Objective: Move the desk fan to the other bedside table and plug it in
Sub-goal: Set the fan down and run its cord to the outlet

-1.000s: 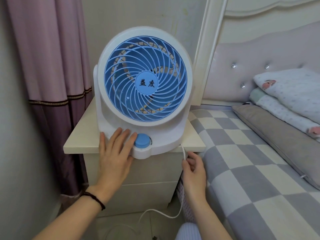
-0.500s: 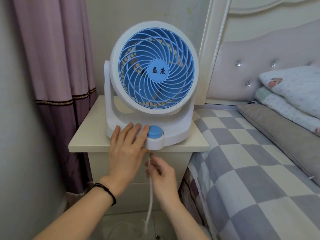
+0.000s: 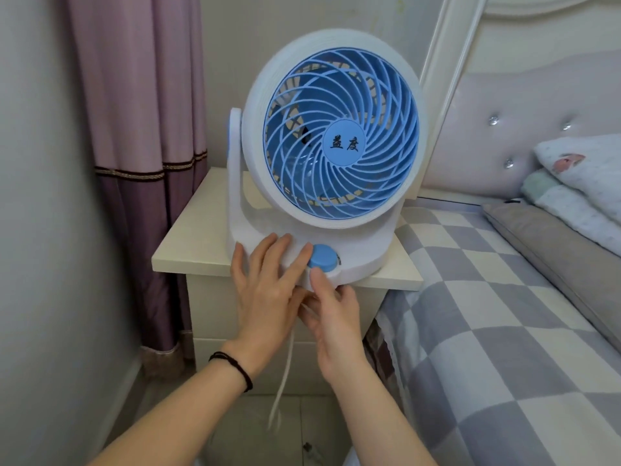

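Left grip (image 3: 265,290): released, straight fingers flat on the fan's smooth white plastic base. Right grip (image 3: 331,311): pinching the thin white cord (image 3: 285,375), now raised against the base's front edge beside the round blue knob (image 3: 322,256). Fan (image 3: 339,136): round, blue spiral grille, standing on the cream worktop (image 3: 188,250) by the checked bed (image 3: 504,314), turned further rightward than before.

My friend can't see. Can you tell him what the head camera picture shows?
A white and blue fan stands on a bedside table beside a bed. The left hand rests flat on its base; the right hand holds its white cord.
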Demonstrator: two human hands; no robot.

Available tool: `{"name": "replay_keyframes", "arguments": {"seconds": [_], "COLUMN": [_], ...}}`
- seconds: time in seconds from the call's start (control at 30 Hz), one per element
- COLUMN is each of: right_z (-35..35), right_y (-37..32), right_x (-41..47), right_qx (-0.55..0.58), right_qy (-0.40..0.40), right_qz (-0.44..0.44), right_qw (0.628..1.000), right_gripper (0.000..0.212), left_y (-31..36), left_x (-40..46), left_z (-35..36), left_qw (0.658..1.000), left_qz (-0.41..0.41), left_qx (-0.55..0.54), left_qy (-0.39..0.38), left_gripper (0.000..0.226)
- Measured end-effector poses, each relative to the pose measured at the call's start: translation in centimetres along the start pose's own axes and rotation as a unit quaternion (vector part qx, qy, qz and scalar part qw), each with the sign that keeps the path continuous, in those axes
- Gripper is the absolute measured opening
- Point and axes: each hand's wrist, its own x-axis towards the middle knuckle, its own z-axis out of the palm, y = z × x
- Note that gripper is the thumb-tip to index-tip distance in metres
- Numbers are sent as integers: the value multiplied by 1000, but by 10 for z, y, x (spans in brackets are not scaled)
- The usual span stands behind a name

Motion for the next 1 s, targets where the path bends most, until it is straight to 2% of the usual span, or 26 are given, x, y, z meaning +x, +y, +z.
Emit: {"name": "replay_keyframes", "arguments": {"seconds": [0.1, 0.2, 0.23, 0.27, 0.3, 0.37, 0.43, 0.47, 0.5, 0.6, 0.67, 0.73, 0.8, 0.9, 1.0], "right_z": [14, 18, 18, 17, 17, 18, 17, 17, 16, 12, 10, 8, 4, -8, -26], "right_y": [-2, -3, -4, -5, -7, -9, -12, -13, -14, -16, -15, -13, -14, -21, -39], "right_x": [5, 2, 1, 0, -1, -2, -5, -5, -6, -6, -5, -3, -3, -2, 10], "right_qx": [-20, 14, 18, 19, 20, 20, 22, 20, 15, -11, -30, -53, -90, -229, -338], "right_qy": [64, 81, 79, 78, 78, 73, 61, 55, 50, 36, 38, 47, 50, 56, 123], "right_qz": [-11, -15, -17, -20, -24, -29, -39, -43, -45, -44, -56, -72, -63, -37, -122], "right_qw": [998, 997, 997, 997, 996, 997, 997, 997, 998, 998, 997, 995, 993, 971, 925], "right_gripper": [48, 42, 40, 39, 38, 36, 33, 32, 30, 24, 24, 27, 31, 43, 34], "left_y": [9, 15, 14, 13, 12, 13, 12, 11, 11, 11, 10, 13, 18, 19, 12], "left_x": [-11, -27, -28, -26, -22, -13, -6, -4, -2, -2, -3, 0, 8, 25, 37], "left_z": [-4, -8, -8, -10, -12, -17, -18, -19, -21, -24, -24, -28, -30, -31, -31], "left_qw": [987, 951, 934, 902, 854, 714, 615, 593, 585, 609, 634, 638, 632, 618, 589], "left_qz": [-143, -265, -306, -358, -410, -472, -486, -486, -484, -477, -473, -465, -482, -550, -593], "left_qx": [-69, -138, -175, -239, -317, -481, -567, -588, -596, -577, -566, -579, -582, -548, -536], "left_qy": [21, 77, 65, 22, -46, -192, -254, -259, -261, -262, -234, -203, -175, -121, -119], "left_gripper": [63, 42, 35, 27, 18, 5, 23, 26, 24, 13, 24, 35, 37, 12, 16]}}
